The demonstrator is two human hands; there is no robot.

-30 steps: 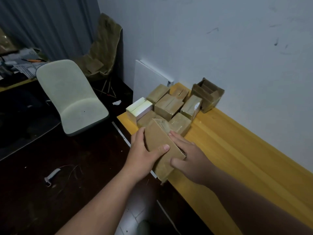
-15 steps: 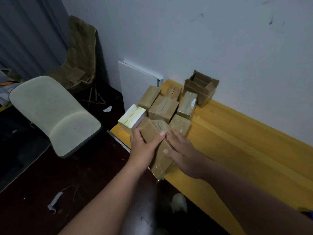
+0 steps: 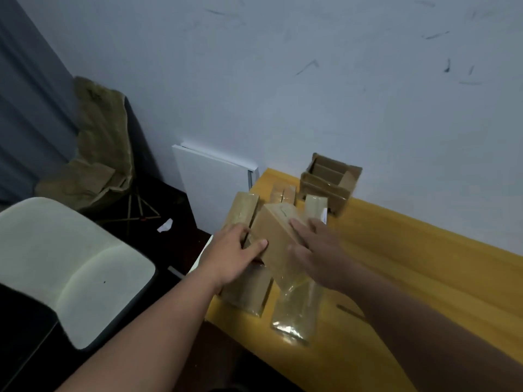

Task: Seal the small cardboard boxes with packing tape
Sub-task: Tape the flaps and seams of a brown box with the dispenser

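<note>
Box: taped cardboard box, now lifted above the stacked boxes on the yellow surface.
Left hand: fingers clamped on its near side.
Right hand: fingers spread flat on top.

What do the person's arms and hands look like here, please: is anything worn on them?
Both are bare. The left hand and right hand show no gloves, rings or watch, and both forearms are uncovered as far as the frame shows: no sleeve or cuff visible. The right hand is slightly blurred.

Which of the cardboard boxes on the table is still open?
The open box at the far end against the wall: its flaps stand up and show the inside. The others look closed.
</note>
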